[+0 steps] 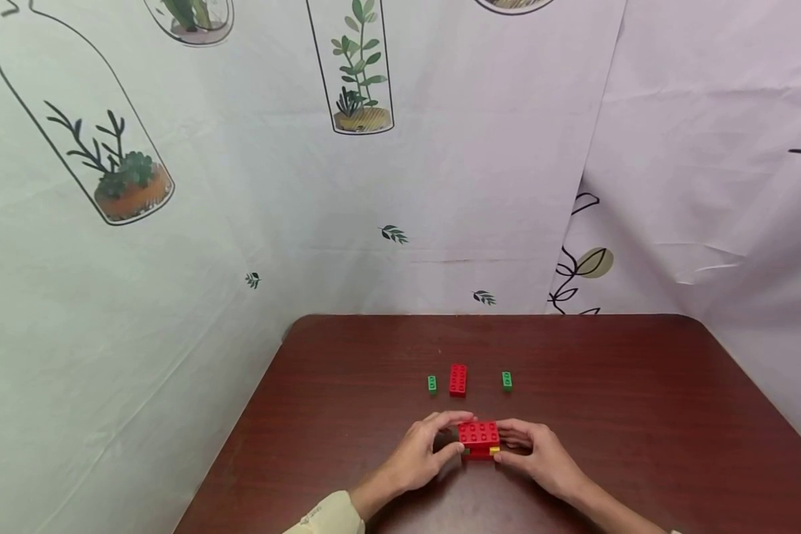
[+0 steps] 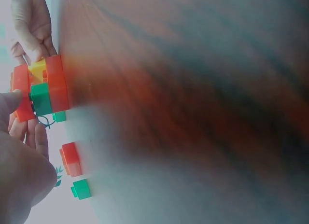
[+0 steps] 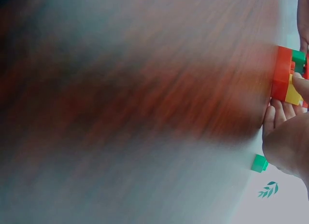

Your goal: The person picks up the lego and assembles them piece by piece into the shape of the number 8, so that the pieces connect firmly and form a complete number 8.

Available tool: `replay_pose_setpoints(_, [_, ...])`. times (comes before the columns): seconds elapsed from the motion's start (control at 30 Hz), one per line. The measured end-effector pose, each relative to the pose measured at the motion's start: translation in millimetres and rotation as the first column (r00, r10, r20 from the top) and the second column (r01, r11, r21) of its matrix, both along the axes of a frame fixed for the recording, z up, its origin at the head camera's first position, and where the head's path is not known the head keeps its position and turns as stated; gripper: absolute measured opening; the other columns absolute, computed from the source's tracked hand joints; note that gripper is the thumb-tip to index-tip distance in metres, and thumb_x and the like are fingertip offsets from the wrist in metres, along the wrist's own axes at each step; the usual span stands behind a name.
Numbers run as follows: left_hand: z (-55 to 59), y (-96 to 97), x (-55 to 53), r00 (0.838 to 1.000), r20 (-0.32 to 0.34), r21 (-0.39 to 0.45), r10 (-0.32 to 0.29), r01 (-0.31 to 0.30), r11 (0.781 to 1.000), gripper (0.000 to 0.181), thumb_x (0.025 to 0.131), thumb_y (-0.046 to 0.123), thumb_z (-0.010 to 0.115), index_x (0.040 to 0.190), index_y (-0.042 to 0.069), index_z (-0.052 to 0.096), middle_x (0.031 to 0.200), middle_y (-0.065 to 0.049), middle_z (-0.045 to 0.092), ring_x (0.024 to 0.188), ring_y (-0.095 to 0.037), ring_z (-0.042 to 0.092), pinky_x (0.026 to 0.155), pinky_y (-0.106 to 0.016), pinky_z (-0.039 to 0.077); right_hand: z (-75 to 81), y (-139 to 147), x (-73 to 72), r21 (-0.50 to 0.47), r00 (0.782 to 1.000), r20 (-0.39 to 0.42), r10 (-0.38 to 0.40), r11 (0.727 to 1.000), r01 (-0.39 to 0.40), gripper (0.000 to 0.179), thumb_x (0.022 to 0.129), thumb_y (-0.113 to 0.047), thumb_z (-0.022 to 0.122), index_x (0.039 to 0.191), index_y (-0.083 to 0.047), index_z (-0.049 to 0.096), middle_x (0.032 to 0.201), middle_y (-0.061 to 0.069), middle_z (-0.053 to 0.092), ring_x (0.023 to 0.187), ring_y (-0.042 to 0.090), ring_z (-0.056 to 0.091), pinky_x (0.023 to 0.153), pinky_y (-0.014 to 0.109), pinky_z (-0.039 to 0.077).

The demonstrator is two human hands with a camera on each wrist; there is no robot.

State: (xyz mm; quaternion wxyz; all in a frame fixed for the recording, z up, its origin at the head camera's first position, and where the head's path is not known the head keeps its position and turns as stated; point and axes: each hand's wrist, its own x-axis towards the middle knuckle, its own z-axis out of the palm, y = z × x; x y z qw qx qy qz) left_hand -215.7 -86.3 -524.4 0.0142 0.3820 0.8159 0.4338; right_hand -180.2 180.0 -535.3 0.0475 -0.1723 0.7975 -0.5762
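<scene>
Between both hands a small stack of toy building bricks stands on the table. A red lower brick (image 2: pixel 57 84) carries a green brick (image 2: pixel 41 99) on the left and a yellow brick (image 2: pixel 36 71) on the right. Across them lies a red upper brick (image 1: pixel 478 432), slightly tilted, with green studs showing in a gap beneath it. My left hand (image 1: pixel 417 454) grips the upper brick's left end, thumb on the near side and fingers behind. At the right end my right hand (image 1: pixel 541 454) pinches the yellow brick, its thumb in front and fingers behind.
Beyond the stack another red brick (image 1: pixel 457 380) lies lengthwise. A small green brick (image 1: pixel 432 384) is on its left and a second small green brick (image 1: pixel 506 381) on its right. The dark wooden table (image 1: pixel 347 363) ends at a printed white curtain (image 1: pixel 440 193).
</scene>
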Motion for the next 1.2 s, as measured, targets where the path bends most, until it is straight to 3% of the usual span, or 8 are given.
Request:
replay_pose_setpoints(0.33, [1.0, -0.2, -0.3, 1.0, 0.011, -0.01, -0.02, 0.02, 1.0, 0.046, 0.105, 0.012, 0.069, 0.15, 0.012, 0.058, 0.144, 0.004, 0.065, 0.126, -0.013, 0.062, 0.1, -0.034, 0.055, -0.8, 0.0, -1.8, -0.023, 1.0, -0.006, -0.003, 1.0, 0.003, 0.044, 0.095, -0.017, 0.082, 0.131, 0.005, 0.069, 0.124, 0.02, 0.074, 0.11, 0.015, 0.073, 0.088, 0.023, 0.058])
replay_pose_setpoints(0.7, [0.5, 1.1, -1.4, 0.999, 0.004, 0.002, -0.035, 0.035, 0.999, 0.046, 0.105, 0.008, 0.068, 0.15, 0.013, 0.058, 0.145, 0.002, 0.065, 0.119, -0.01, 0.065, 0.097, -0.032, 0.056, -3.1, -0.7, -1.7, -0.048, 1.0, -0.03, 0.008, 0.999, -0.009, 0.039, 0.095, -0.014, 0.082, 0.128, 0.005, 0.07, 0.121, 0.019, 0.075, 0.109, 0.012, 0.073, 0.088, 0.023, 0.058])
replay_pose_setpoints(1.0, [2.0, 1.5, 0.0, 0.997, 0.07, 0.039, -0.043, 0.04, 0.998, 0.046, 0.104, 0.007, 0.07, 0.149, 0.011, 0.058, 0.143, -0.001, 0.067, 0.117, -0.011, 0.068, 0.096, -0.029, 0.057, -1.1, -1.4, -0.6, -0.052, 0.998, -0.054, 0.007, 0.999, -0.01, 0.038, 0.097, -0.015, 0.08, 0.127, 0.006, 0.07, 0.119, 0.019, 0.075, 0.107, 0.01, 0.073, 0.087, 0.024, 0.059])
replay_pose_setpoints(1.2, [0.3, 1.3, 0.6, 0.995, 0.101, 0.073, -0.019, 0.012, 0.997, 0.046, 0.101, 0.008, 0.074, 0.145, 0.007, 0.061, 0.138, -0.003, 0.069, 0.115, -0.011, 0.069, 0.095, -0.028, 0.057, -1.3, -1.5, -1.2, -0.037, 1.0, -0.019, -0.009, 0.999, 0.009, 0.039, 0.096, -0.017, 0.081, 0.127, 0.005, 0.07, 0.121, 0.018, 0.075, 0.107, 0.01, 0.073, 0.087, 0.022, 0.058])
